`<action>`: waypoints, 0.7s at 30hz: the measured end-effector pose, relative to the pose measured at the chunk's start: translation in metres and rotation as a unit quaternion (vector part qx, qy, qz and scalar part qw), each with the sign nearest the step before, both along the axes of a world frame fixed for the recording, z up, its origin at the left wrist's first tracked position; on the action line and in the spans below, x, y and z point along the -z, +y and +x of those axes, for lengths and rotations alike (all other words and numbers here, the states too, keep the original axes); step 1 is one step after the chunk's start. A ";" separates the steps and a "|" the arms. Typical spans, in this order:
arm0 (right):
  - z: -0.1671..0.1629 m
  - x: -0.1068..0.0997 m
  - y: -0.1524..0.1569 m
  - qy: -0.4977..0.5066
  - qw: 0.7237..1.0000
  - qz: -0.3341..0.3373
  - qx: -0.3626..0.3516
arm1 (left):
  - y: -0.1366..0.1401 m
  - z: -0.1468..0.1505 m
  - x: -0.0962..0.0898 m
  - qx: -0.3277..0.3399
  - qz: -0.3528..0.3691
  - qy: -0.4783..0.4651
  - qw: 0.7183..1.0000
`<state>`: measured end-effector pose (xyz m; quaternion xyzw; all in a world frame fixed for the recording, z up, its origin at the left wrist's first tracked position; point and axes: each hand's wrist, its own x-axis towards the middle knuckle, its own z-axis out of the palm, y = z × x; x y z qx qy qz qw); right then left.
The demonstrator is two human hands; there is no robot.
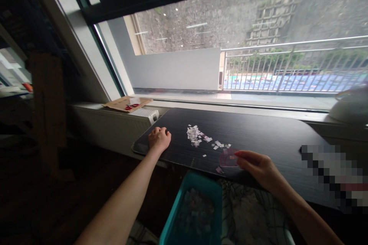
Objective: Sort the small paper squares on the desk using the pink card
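My right hand (255, 164) pinches a pink see-through plastic piece (225, 159) with curved lines, low over the front part of the dark table. My left hand (160, 138) rests on the table's left end, its fingers curled in; what they hold, if anything, is hidden. Between the hands lies a heap of small white paper-like pieces (193, 134), some with pink marks. A few loose pieces (218, 144) are scattered to its right. One pinkish piece (219, 170) lies by the front edge, just below the plastic piece.
Below the table edge stands a teal bin (175, 208) holding many small clear or pale pieces. Red-handled scissors (132, 106) lie on brown cardboard (115, 104) on the sill by a white radiator (145, 113). A blurred-out object (333, 172) is at the table's right.
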<state>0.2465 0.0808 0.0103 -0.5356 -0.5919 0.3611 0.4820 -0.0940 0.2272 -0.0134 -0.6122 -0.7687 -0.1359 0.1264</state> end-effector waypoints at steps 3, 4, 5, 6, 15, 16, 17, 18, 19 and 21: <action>-0.006 0.004 -0.011 0.005 1.000 -0.015 -0.026 | 0.000 0.000 0.000 0.002 0.001 0.000 1.000; -0.009 0.007 -0.014 0.008 0.999 -0.020 -0.045 | 0.000 0.000 0.000 0.001 0.001 0.000 1.000; -0.011 0.009 -0.016 0.011 0.998 -0.023 -0.061 | -0.001 0.001 0.000 0.001 0.001 0.000 1.000; -0.013 0.011 -0.017 0.010 0.997 -0.025 -0.074 | -0.001 0.001 -0.001 0.000 0.001 0.000 1.000; -0.040 -0.018 0.063 -0.273 0.942 0.180 -0.075 | -0.005 0.004 -0.003 -0.003 0.001 0.000 1.000; -0.052 -0.023 0.076 -0.357 0.910 0.199 -0.071 | -0.006 0.005 -0.003 -0.004 0.002 0.002 1.000; -0.065 -0.028 0.089 -0.385 0.897 0.204 -0.074 | -0.007 0.005 -0.003 -0.004 0.004 0.004 1.000; -0.079 -0.032 0.101 -0.402 0.888 0.208 -0.079 | -0.008 0.005 -0.003 -0.005 0.006 0.006 1.000; -0.094 -0.035 0.112 -0.422 0.878 0.209 -0.087 | -0.008 0.005 -0.003 -0.005 0.008 0.007 1.000; -0.124 -0.038 0.132 -0.462 0.855 0.209 -0.109 | -0.009 0.005 -0.002 -0.005 0.010 0.010 1.000</action>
